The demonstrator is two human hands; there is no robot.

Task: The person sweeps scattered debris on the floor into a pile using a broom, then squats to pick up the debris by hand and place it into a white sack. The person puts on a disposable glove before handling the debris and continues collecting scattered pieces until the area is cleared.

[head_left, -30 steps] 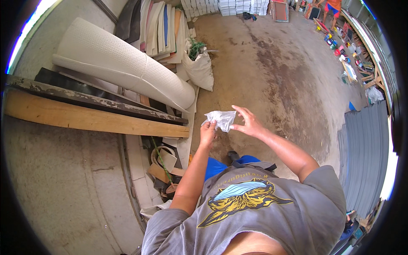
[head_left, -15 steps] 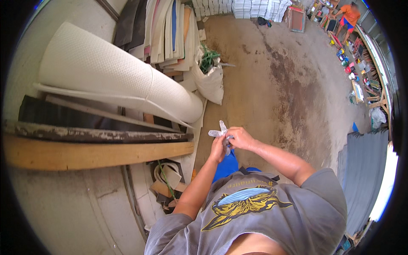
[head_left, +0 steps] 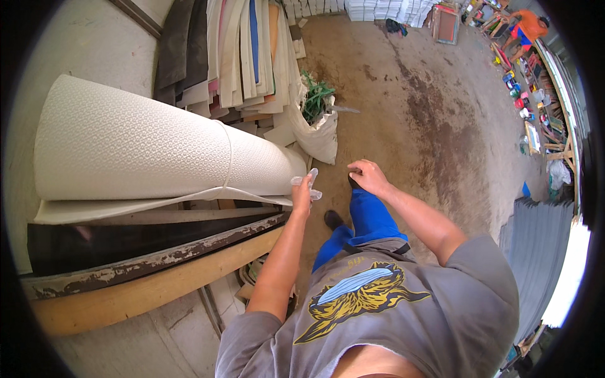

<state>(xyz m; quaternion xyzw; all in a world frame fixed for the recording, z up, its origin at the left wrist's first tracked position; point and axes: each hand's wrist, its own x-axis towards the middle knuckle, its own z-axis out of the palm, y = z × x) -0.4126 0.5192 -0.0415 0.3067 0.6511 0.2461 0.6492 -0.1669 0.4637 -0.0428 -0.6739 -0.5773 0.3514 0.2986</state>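
My left hand point(head_left: 304, 194) is raised beside the near end of a thick white textured roll point(head_left: 145, 142). Translucent plastic covers point(head_left: 314, 176) sit on its fingers, which are spread apart. Nothing else shows in that hand. To its right, over the blue trousers point(head_left: 372, 211), my right hand point(head_left: 370, 176) hangs in the air, apart from the left. Its bare fingers are loosely bent with a gap at the thumb, and no object is visible in them.
A white sack point(head_left: 318, 135) of green strands stands ahead, beside stacked sheets point(head_left: 242, 57). A wooden beam point(head_left: 157, 277) and dark boards point(head_left: 151, 246) lie at left. Grey sheets point(head_left: 535, 258) are at right. A person in orange point(head_left: 528, 26) bends among pots far right.
My hands, together before, have parted: the left went left toward the roll, the right went up and right. The view turned slightly. The far person leans over more.
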